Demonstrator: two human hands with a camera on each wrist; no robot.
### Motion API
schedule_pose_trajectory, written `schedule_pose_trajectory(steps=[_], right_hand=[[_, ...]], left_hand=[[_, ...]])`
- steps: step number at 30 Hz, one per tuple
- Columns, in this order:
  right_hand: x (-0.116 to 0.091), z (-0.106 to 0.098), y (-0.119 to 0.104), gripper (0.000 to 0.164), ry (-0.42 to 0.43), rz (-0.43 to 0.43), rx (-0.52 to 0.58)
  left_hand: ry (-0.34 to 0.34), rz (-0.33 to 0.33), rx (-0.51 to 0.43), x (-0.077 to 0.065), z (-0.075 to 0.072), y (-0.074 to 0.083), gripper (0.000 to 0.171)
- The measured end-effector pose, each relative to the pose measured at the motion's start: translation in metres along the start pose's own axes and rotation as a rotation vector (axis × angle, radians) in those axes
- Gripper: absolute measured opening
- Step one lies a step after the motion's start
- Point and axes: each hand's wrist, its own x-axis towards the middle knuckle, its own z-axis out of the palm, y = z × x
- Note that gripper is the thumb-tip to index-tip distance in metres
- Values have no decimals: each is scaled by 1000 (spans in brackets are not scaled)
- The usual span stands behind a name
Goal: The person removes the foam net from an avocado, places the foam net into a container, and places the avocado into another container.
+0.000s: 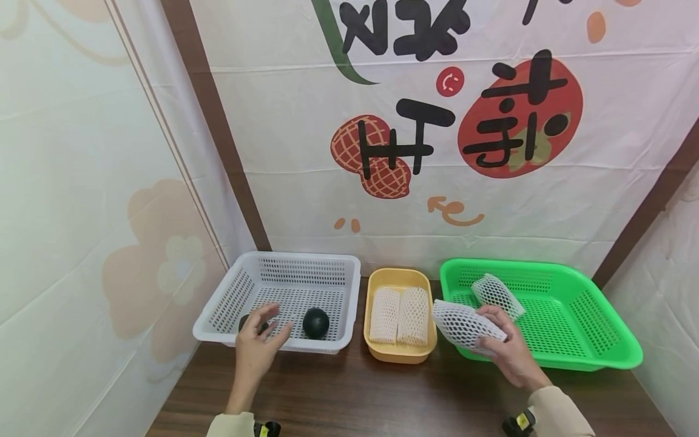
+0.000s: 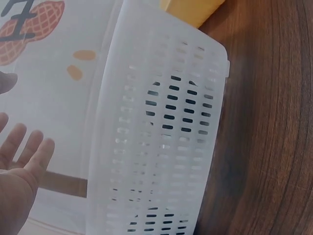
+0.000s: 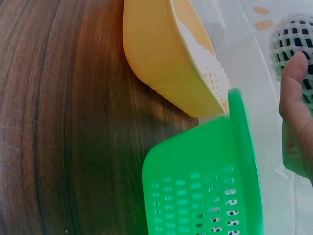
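My right hand (image 1: 510,349) grips a white foam net sleeve (image 1: 466,325) over the left end of the green basket (image 1: 573,315). Something dark shows through its mesh in the right wrist view, where the thumb presses on the net (image 3: 296,41). My left hand (image 1: 256,346) hovers over the front of the white basket (image 1: 295,347), fingers spread and slightly bent, holding nothing. A dark, round, smooth fruit (image 1: 315,323) lies in that basket. Another dark fruit (image 1: 243,321) is partly hidden behind the left hand. A further foam net sleeve (image 1: 497,296) lies in the green basket.
Between the two baskets stands a yellow bin (image 1: 400,352) with two flattened white foam net sleeves (image 1: 413,315) side by side. All three containers are on a dark wooden table (image 1: 349,394). A printed cloth (image 1: 306,182) hangs right behind them, and more cloth closes off both sides.
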Motion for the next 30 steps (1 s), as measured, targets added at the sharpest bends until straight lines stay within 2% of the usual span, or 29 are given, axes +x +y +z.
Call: schedule_pose_trajectory(steps=[6,15,30], right_hand=[[-1,3,1,53,-28,3,10],[-2,11,-1,52,-18,32,-24],[-3,20,2,51,-27,40,-19]], left_hand=[[-22,10,-18,0,3,4,45],[-41,43,-69,0,8,7,43],[-86,-3,-89,-6,12,11,41]])
